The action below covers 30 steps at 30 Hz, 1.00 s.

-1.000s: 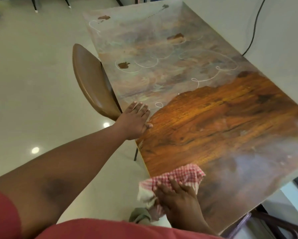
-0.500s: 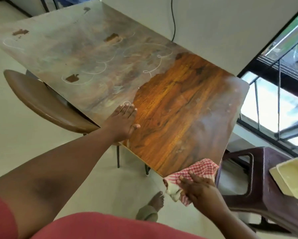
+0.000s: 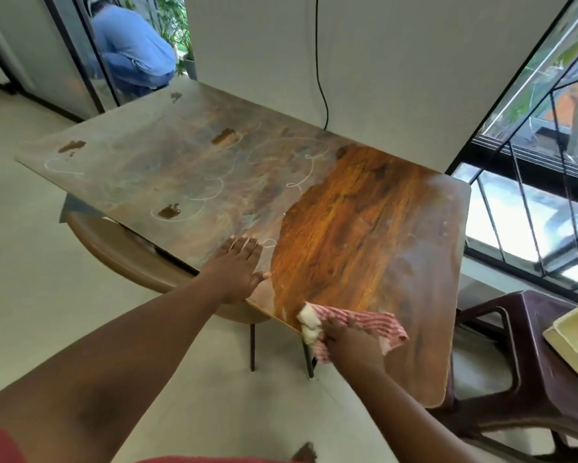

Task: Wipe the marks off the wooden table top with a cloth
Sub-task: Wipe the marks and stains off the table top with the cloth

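The left hand point(image 3: 237, 274) lay flat near the front edge of the wooden counter point(image 3: 364, 222), arm stretched out, fingers straight and together, holding nothing. Chalky loops and brown marks point(image 3: 169, 212) covered the dull left part; the right part shone clean. Further right, the right hand point(image 3: 349, 340) pressed the red checked cloth point(image 3: 374, 324) onto the counter's front edge, fingers curled over it. Its fingertips were buried in the folds, and part of the cloth hung past the edge.
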### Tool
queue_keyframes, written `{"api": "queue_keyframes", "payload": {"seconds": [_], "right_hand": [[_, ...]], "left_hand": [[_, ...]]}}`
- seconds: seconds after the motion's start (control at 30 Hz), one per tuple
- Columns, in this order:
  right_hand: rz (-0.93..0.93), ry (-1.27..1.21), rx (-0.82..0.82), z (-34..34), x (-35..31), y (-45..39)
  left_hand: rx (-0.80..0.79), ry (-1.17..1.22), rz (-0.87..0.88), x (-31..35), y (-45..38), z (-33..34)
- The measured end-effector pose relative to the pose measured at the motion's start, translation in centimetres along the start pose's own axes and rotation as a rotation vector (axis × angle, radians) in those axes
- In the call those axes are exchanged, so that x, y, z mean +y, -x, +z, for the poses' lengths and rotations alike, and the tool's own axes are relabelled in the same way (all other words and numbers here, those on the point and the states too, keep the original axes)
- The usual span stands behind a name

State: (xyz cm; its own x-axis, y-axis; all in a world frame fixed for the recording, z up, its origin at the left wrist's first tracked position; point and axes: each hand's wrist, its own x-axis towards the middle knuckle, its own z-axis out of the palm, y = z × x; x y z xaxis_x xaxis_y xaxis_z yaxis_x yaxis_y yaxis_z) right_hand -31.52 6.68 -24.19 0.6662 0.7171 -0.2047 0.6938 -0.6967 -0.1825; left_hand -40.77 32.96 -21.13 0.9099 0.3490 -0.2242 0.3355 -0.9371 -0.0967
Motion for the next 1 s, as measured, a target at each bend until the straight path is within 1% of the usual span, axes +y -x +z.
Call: {"api": "queue_keyframes", "payload": {"seconds": [0.1,0.17,0.23,0.27,0.3,0.4,0.47,0.53,0.57,0.63,0.7,0.77,0.83,0.9,1.0], "right_hand": [[-0.178,0.092,-0.072,1.4,-4.3,-2.8],[-0.257,0.106,-0.110,1.3,-4.0,-2.8],[-0.307,0.036,-0.016,0.7,-2.5,-2.8],[-0.291,-0.016,0.021,0.2,-2.0,-3.0],[-0.265,-0.049,0.024,-0.3,-1.8,-3.5],[-0.277,-0.033,-0.014,-0.7,-4.5,-7.1],[-0.337,0.004,-0.035,-0.1,-7.4,-9.2],[-0.445,0.058,-0.097,0.4,-9.5,-10.3],[-0.511,0.086,-0.118,0.4,-9.7,-10.2],[-0.620,0.100,-0.062,0.2,-8.2,-9.9],[-0.680,0.048,-0.051,-0.6,-5.6,-10.0],[-0.662,0.041,-0.061,-1.4,-3.4,-11.1],[-0.620,0.119,-0.093,-2.1,-3.5,-13.2],[-0.545,0.121,-0.147,-2.7,-6.0,-15.2],[-0.543,0.067,-0.147,-2.1,-10.5,-16.2]], "left_hand": [[-0.010,0.009,0.007,-0.7,-0.7,0.6],[-0.029,0.009,0.017,-1.1,-1.4,0.7],[-0.065,0.023,0.002,-1.8,-2.3,0.9],[-0.079,0.020,-0.007,-2.2,-2.8,1.0],[-0.089,0.009,-0.009,-2.7,-3.1,1.0],[-0.105,-0.010,-0.038,-4.5,-4.1,0.9],[-0.120,-0.014,-0.079,-5.9,-4.7,0.7],[-0.155,-0.031,-0.104,-7.3,-5.4,0.4],[-0.170,-0.041,-0.112,-7.8,-5.6,0.5],[-0.178,-0.057,-0.120,-8.6,-5.7,0.6],[-0.170,-0.059,-0.136,-9.2,-6.1,0.8],[-0.174,-0.042,-0.156,-9.4,-6.3,1.1],[-0.197,-0.027,-0.149,-9.2,-6.5,1.2],[-0.191,-0.014,-0.127,-8.8,-7.1,1.2],[-0.163,0.041,-0.113,-8.1,-8.3,0.8]]}}
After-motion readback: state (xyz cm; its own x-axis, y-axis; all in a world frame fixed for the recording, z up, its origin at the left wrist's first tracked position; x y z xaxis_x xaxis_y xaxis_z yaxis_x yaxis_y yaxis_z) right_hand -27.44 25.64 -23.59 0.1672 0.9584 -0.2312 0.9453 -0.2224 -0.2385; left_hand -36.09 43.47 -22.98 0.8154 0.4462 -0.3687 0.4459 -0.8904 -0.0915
